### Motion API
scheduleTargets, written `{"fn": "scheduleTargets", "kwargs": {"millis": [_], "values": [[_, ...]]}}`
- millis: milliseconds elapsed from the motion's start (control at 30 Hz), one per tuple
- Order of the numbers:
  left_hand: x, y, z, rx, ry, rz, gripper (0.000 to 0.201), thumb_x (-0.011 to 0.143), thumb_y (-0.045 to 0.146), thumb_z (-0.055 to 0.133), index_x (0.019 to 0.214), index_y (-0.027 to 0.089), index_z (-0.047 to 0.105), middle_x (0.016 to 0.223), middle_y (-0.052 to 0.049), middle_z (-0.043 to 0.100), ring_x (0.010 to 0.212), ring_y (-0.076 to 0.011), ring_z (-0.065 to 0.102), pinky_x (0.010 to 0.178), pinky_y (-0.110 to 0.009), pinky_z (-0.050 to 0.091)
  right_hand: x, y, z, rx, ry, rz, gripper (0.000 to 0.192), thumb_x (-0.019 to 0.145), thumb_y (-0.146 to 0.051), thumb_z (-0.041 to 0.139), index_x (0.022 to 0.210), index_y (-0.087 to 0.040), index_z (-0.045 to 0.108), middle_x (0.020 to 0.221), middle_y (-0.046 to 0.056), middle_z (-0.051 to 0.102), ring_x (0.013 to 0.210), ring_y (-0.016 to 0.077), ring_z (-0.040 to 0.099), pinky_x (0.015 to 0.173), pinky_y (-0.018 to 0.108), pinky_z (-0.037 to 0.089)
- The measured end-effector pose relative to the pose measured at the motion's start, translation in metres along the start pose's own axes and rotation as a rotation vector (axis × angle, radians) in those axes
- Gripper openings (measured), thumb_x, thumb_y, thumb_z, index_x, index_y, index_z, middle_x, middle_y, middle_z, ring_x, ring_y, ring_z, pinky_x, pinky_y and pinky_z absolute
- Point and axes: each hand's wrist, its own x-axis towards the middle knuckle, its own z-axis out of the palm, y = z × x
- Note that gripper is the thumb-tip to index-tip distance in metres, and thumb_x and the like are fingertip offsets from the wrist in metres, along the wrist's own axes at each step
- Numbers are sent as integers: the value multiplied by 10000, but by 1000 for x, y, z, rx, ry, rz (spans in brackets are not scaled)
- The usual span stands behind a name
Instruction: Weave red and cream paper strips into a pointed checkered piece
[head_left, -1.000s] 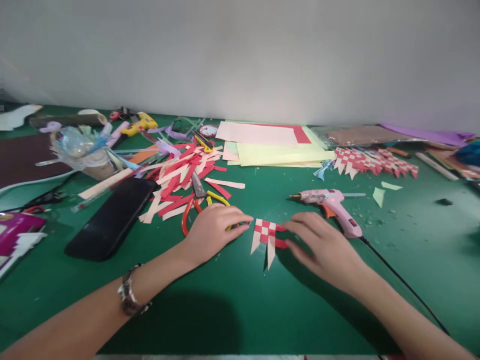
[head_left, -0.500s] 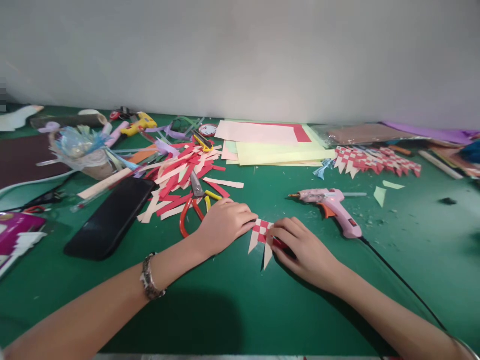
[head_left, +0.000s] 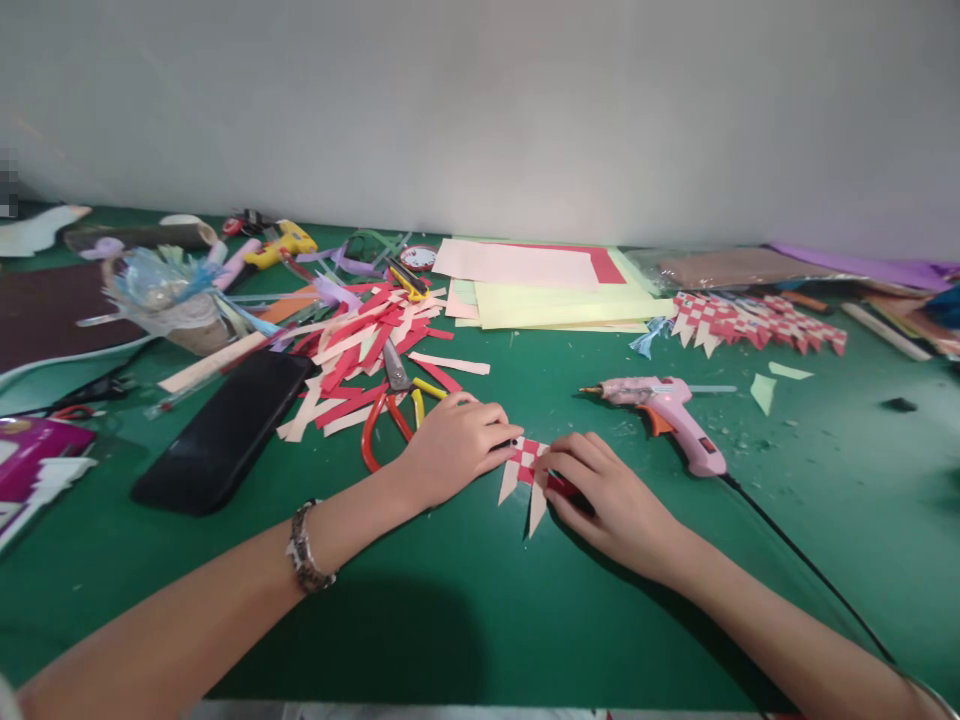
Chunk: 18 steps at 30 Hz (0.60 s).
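Little change from the preceding frame is seen: the woven paper piece (head_left: 527, 468) is kept pinched between the closed left hand (head_left: 457, 445) and closed right hand (head_left: 600, 490), pointed strips directed toward the viewer.

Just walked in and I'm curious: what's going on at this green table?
A person is working a small red-and-white woven paper piece flat on the green table. The left hand presses its left edge, the right hand pinches its right side. A pink glue gun lies to the right, red-handled scissors and cut paper strips to the left.
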Motion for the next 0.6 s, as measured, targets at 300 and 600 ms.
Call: {"fn": "scheduleTargets", "kwargs": {"millis": [300,600], "values": [[-14,4,-6,8,32,33,241,938,291,394,993,174,598,920,-12,661,828,-145,571,799,-295,344,1,0,0,7,15,-5,155,859,-173,435,969,-205,539,963,63,552,865,180,489,768,343,452],[-15,7,-2,155,50,87,205,919,215,417,978,166,608,881,-14,638,787,-153,544,770,-303,369,0,0,0,4,12,-4,143,863,-171,432,959,-204,533,962,58,547,862,176,482,765,331,442]]}}
